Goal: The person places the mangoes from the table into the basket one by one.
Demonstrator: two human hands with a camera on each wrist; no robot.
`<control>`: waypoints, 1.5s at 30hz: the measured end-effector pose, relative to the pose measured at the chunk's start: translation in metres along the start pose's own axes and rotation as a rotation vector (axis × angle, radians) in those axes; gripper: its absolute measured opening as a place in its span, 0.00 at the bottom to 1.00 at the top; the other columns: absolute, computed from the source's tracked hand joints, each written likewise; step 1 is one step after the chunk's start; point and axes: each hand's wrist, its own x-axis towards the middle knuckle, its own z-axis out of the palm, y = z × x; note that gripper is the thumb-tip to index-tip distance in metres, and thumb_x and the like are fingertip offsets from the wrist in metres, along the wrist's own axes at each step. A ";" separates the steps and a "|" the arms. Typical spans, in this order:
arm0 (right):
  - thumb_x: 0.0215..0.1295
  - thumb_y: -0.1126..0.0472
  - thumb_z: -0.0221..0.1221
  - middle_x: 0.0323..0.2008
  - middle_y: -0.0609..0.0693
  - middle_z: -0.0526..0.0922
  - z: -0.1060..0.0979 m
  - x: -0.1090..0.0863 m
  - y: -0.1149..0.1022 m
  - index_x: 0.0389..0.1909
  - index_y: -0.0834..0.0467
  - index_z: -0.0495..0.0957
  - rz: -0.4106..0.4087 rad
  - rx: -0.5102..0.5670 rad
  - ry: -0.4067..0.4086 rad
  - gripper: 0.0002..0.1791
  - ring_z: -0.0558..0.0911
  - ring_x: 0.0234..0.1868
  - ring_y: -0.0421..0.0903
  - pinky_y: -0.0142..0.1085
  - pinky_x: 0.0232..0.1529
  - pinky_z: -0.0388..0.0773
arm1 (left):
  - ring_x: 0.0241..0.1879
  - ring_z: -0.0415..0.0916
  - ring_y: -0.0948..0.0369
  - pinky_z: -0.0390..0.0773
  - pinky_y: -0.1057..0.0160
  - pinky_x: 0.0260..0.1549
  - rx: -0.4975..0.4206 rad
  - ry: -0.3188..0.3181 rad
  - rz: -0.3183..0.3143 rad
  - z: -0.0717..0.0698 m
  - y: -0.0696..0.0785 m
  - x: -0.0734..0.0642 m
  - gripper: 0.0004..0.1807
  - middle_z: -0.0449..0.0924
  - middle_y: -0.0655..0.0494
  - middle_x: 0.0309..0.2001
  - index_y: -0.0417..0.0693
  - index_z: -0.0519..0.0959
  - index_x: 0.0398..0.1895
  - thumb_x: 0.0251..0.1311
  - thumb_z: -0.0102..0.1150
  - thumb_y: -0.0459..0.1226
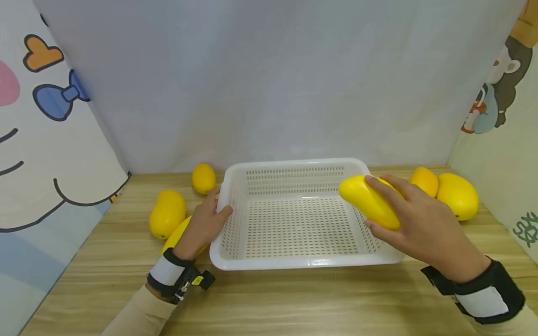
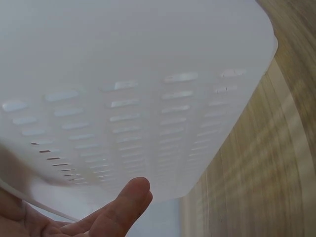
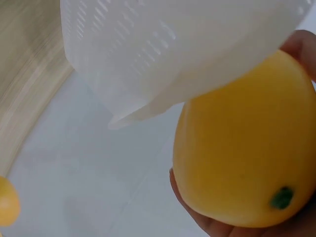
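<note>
A white plastic basket [image 1: 300, 228] with slotted walls and floor stands in the middle of the table in the head view. My left hand [image 1: 206, 224] grips its left rim, thumb over the edge; in the left wrist view, fingers [image 2: 121, 210] lie along the slotted outer wall. Over the basket's right rim, my right hand [image 1: 420, 221] holds a long yellow mango [image 1: 367, 200], fingers across its top and thumb on the near side. The right wrist view shows that mango's rounded end [image 3: 247, 148] with a green stem spot, close beside the basket wall [image 3: 133, 49].
Left of the basket lie a yellow mango [image 1: 168, 214], a smaller yellow fruit [image 1: 204, 178] and another mango [image 1: 176, 235] partly behind my left forearm. Two more yellow fruits, one small [image 1: 424, 180] and one large [image 1: 458, 196], sit at the right. A pale wall [image 1: 273, 84] bounds the wooden table.
</note>
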 end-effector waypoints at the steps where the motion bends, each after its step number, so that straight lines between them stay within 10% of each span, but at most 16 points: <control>1: 0.49 0.45 0.73 0.60 0.61 0.76 0.000 0.000 0.000 0.72 0.50 0.69 -0.003 0.000 0.003 0.47 0.80 0.38 0.55 0.39 0.22 0.74 | 0.35 0.86 0.52 0.87 0.55 0.28 0.000 0.001 0.001 0.000 0.000 0.000 0.36 0.80 0.36 0.53 0.45 0.49 0.80 0.73 0.48 0.37; 45: 0.57 0.44 0.67 0.61 0.59 0.76 0.013 0.034 -0.021 0.74 0.50 0.66 -0.206 0.069 -0.020 0.44 0.77 0.32 0.48 0.38 0.26 0.74 | 0.34 0.86 0.52 0.87 0.56 0.28 -0.001 0.012 0.011 0.002 0.004 -0.003 0.36 0.80 0.35 0.52 0.44 0.48 0.80 0.72 0.48 0.36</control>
